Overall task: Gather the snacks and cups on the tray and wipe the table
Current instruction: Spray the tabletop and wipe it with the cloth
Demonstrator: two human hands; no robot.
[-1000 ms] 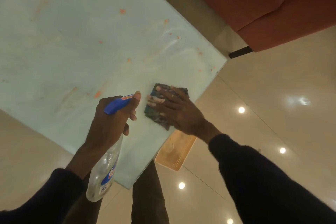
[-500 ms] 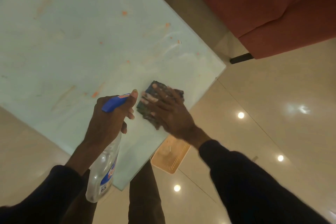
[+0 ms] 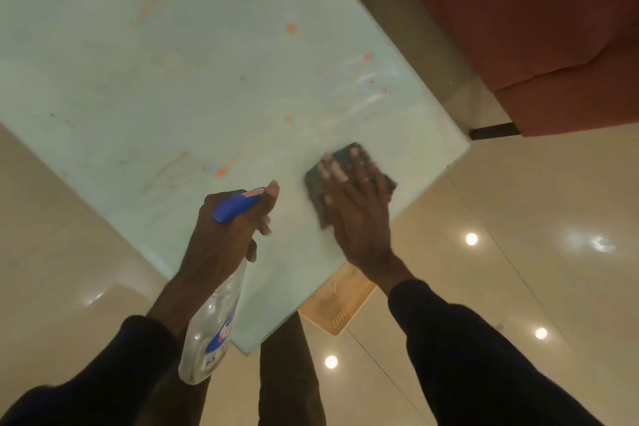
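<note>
A pale glass table [image 3: 145,73] fills the upper left, marked with orange smears and crumbs [image 3: 221,171]. My right hand [image 3: 359,214] lies flat with straight fingers on a dark folded cloth [image 3: 313,185] near the table's right corner, pressing it down. My left hand [image 3: 224,235] grips a clear spray bottle [image 3: 211,332] by its blue trigger head [image 3: 235,207], nozzle pointing toward the cloth. No snacks or cups are in view.
An orange perforated tray [image 3: 340,304] sits low under the table's near edge. A red sofa [image 3: 518,28] with a black foot [image 3: 494,131] stands at the upper right. Glossy beige floor tiles [image 3: 518,218] surround the table. My legs stand by the near corner.
My right hand has slid the cloth along the table, first toward the bottle and then away to the right and farther up. The left hand keeps the bottle almost still.
</note>
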